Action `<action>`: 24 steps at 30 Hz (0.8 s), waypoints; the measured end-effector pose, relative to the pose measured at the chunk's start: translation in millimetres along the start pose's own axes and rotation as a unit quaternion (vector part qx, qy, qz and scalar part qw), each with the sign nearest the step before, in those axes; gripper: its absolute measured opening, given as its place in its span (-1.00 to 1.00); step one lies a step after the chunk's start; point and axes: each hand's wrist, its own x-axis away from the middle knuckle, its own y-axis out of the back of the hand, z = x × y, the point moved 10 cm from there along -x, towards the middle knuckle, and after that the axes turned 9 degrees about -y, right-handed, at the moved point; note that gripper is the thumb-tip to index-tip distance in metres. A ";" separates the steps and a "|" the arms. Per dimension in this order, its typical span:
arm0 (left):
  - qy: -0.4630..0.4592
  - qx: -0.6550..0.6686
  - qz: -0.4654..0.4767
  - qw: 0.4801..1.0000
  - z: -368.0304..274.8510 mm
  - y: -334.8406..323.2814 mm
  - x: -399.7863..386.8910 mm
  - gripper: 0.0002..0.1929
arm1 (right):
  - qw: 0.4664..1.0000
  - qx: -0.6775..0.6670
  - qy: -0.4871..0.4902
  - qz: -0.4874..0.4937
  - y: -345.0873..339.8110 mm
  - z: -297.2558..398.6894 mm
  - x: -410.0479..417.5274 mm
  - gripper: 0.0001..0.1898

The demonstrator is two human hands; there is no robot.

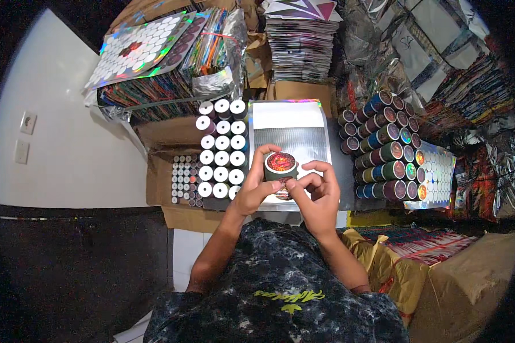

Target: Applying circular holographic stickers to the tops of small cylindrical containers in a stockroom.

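My left hand is wrapped around a dark green spool of thread, its index finger over the far rim. A shiny red round sticker covers the spool's upper end. On the side facing me is a small dark printed label, and both thumbs touch it. My right hand pinches the label's right edge between thumb and bent fingers. Under the hands lies a silver sheet with rows of narrow strips and a white upper part; the hands hide its lower middle.
Rows of white-ended spools stand at left, beside an open carton of more spools. Stickered spools are piled on their sides at right, near a sheet of round stickers. Tall stacks of printed sheets rise behind.
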 end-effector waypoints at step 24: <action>-0.011 -0.035 0.012 0.999 -3.6 1.3 -4.6 -0.36 | 0.999 -0.013 -0.010 -0.028 -2.3 3.6 0.2 -0.65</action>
